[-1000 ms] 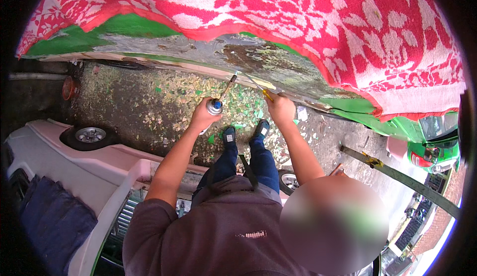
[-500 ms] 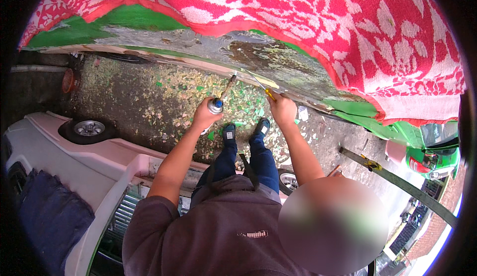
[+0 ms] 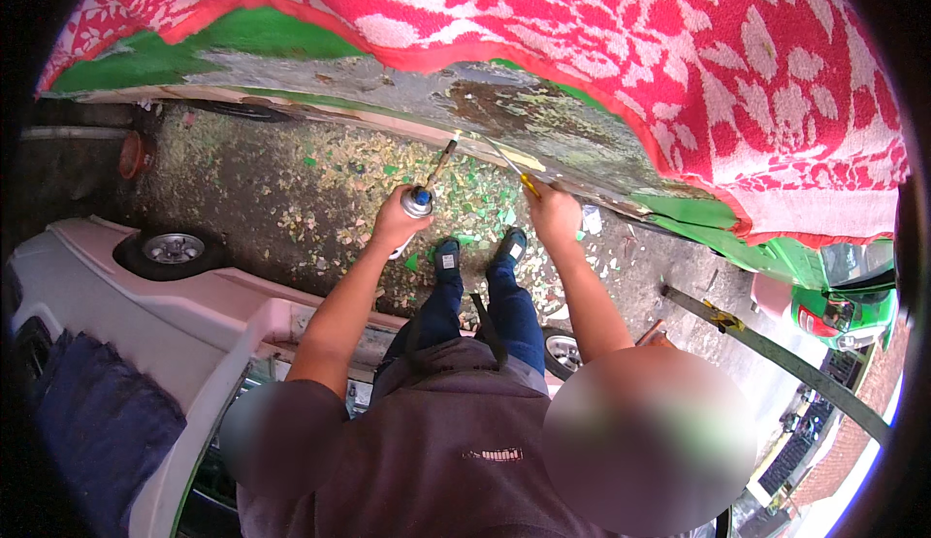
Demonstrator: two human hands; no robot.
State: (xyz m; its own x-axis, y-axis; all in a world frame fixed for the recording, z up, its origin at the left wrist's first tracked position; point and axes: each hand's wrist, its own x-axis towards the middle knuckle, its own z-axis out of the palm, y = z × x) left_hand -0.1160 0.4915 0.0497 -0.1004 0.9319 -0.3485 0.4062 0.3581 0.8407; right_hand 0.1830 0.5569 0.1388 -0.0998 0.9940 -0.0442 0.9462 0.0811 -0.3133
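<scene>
Torch clasped firmly in left hand; nozzle near lower edge of panel; tool gripped by yellow handle in right hand; tip near nozzle, contact unclear.

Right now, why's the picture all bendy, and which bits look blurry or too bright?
Head view: the fisheye lens bends edges, leaving black corners; head view: two round blurs hide bits around the dark shirt; head view: the ground at right looks washed-out, and the torch has a bright tip.
</scene>
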